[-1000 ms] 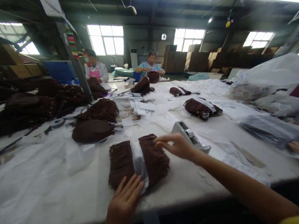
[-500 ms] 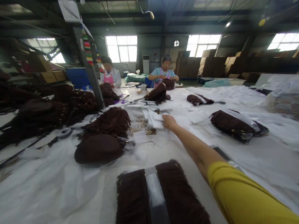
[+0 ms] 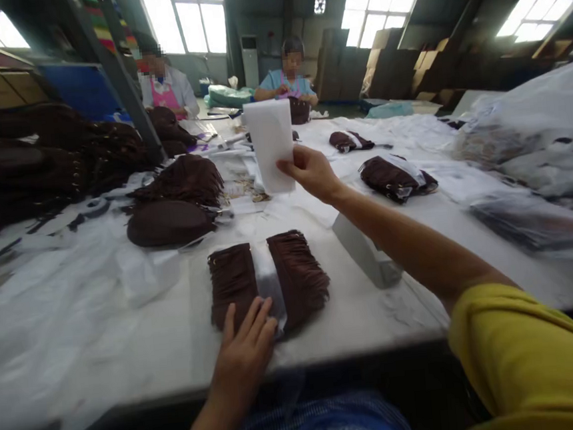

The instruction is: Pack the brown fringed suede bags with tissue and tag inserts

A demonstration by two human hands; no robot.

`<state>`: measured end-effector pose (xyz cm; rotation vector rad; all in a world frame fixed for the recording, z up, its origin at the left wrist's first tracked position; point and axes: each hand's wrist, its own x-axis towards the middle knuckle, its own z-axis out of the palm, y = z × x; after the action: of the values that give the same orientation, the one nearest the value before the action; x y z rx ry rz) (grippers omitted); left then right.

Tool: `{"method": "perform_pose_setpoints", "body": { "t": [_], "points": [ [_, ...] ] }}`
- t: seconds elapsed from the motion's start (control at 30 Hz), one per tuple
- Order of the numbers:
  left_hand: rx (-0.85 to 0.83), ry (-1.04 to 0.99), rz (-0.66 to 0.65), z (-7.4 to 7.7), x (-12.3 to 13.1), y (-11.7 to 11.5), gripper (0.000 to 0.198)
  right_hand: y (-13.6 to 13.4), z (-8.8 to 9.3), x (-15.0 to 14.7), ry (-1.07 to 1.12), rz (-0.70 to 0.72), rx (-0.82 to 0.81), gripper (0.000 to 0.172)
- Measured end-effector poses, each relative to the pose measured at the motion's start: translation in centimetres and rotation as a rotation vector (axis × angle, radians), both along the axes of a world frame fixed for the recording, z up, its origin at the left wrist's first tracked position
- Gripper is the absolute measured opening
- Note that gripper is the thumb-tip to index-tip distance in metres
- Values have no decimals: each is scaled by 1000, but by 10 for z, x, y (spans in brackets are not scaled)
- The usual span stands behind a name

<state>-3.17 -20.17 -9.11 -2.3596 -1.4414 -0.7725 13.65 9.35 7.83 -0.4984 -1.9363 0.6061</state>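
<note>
Pinched between the thumb and fingers of my right hand (image 3: 310, 173) is a white rectangular sheet (image 3: 269, 143), held upright above the table. My left hand (image 3: 247, 342) lies with fingers spread on the near edge of a dark brown fringed bag (image 3: 299, 274). A pale, shiny band (image 3: 268, 277) runs across the middle of that bag, which lies flat in front of me. Just beyond it rests another brown fringed bag (image 3: 171, 223), its smooth rounded base turned toward me.
A grey box-shaped object (image 3: 367, 251) stands under my right forearm. Banded brown bags (image 3: 396, 177) lie farther right, and a large brown heap (image 3: 26, 164) fills the left. Clear plastic covers both sides. Two people (image 3: 168, 88) work across the table, beside a metal post (image 3: 124, 75).
My right hand has drawn back from the white sheets and lifted one up. My left hand has come into view on the near bag. The camera has tilted down.
</note>
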Motion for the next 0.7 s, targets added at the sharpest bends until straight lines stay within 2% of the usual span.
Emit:
{"method": "perform_pose_setpoints", "body": {
  "t": [0.07,0.17,0.23,0.3,0.4,0.47,0.57,0.7],
  "points": [
    [-50,26,-46,2,-3,2,29,-71,4,15,-90,104,-44,31],
    [-154,20,-151,6,-17,9,36,-174,-7,42,-241,105,9,19],
    [-233,-7,-214,13,-28,15,35,-226,-30,55,-293,87,139,18],
    [-298,-31,-241,23,-38,20,35,-261,-62,60,-362,11,315,22],
    [-422,-88,-268,39,-48,27,50,-289,-110,54,-473,-56,430,23],
    [-516,-115,-321,48,-53,31,65,-298,-132,43,-512,-89,457,23],
    [-609,-93,-401,58,-60,38,76,-299,-150,29,-560,-109,513,23],
    [-664,-33,-442,68,-63,44,76,-284,-156,26,-601,-246,535,20]
  ]
}}
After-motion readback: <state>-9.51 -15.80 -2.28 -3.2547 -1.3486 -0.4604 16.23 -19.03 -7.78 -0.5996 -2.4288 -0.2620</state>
